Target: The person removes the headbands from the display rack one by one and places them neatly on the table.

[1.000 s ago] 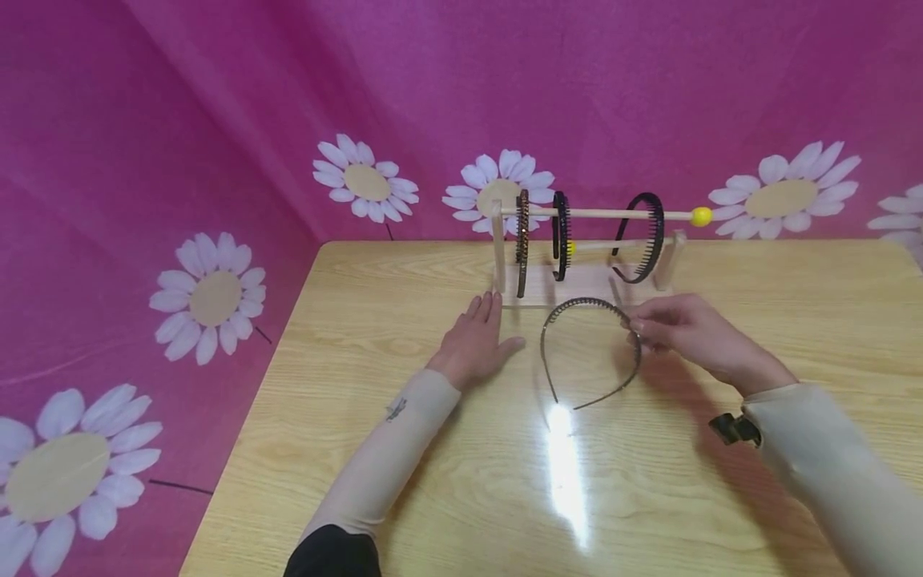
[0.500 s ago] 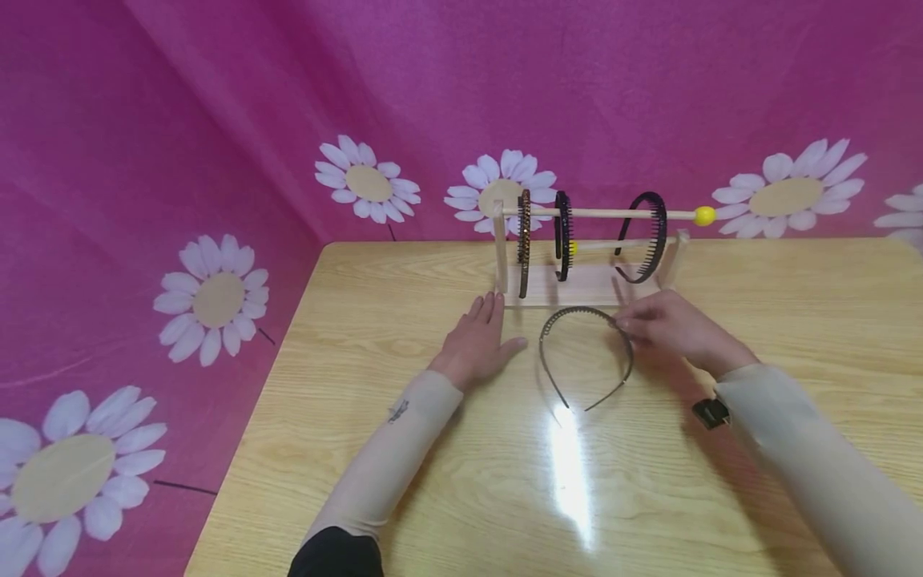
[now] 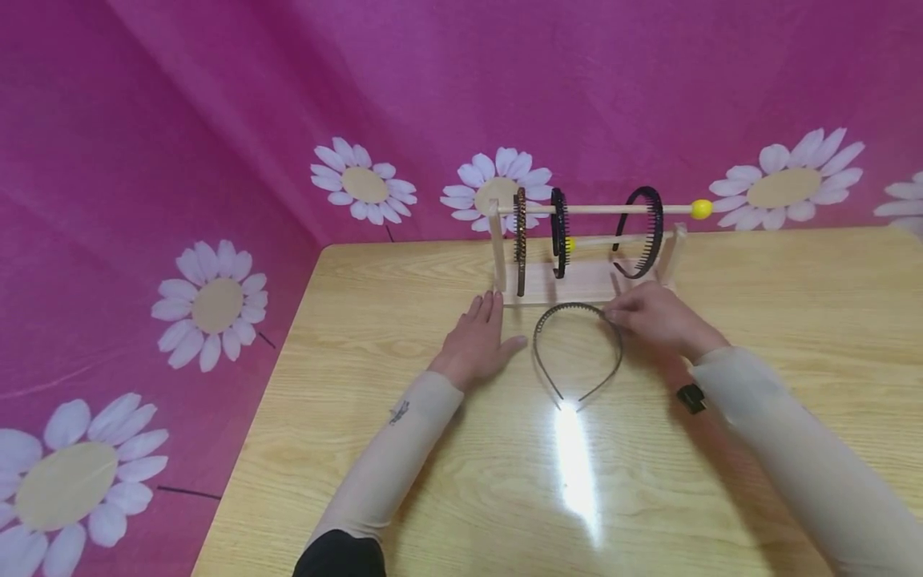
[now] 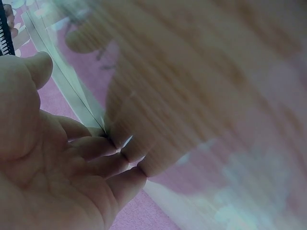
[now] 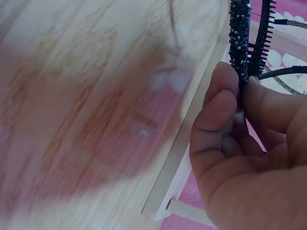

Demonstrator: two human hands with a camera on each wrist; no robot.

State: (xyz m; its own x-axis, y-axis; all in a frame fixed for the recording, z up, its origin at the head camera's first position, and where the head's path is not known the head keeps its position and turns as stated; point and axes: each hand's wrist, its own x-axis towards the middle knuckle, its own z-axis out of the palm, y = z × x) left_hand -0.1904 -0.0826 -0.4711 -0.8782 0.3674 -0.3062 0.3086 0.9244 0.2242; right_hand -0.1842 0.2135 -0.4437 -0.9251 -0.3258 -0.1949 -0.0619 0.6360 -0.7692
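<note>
My right hand point(image 3: 656, 316) pinches a thin dark toothed headband point(image 3: 573, 305) by the right side of its arch, just in front of a wooden headband stand point(image 3: 534, 295). The headband's two ends point toward me. In the right wrist view, a glittery dark band point(image 5: 240, 38) rises from between the thumb and fingers. My left hand point(image 3: 476, 336) lies palm down on the table, fingertips at the stand's left front corner and thumb spread toward the headband. Its fingers point(image 4: 127, 184) look straight in the left wrist view.
On the stand's upper rod point(image 3: 598, 210) hang a brown beaded headband point(image 3: 521, 248), a black toothed one point(image 3: 560, 232) and another black one point(image 3: 654, 232). A yellow ball point(image 3: 702, 209) caps the rod. Behind the wooden table point(image 3: 461, 497) hangs a pink flowered cloth point(image 3: 433, 72).
My right hand has moved a little to the left, carrying the headband with it, and the headband has turned slightly. The left hand stays in place.
</note>
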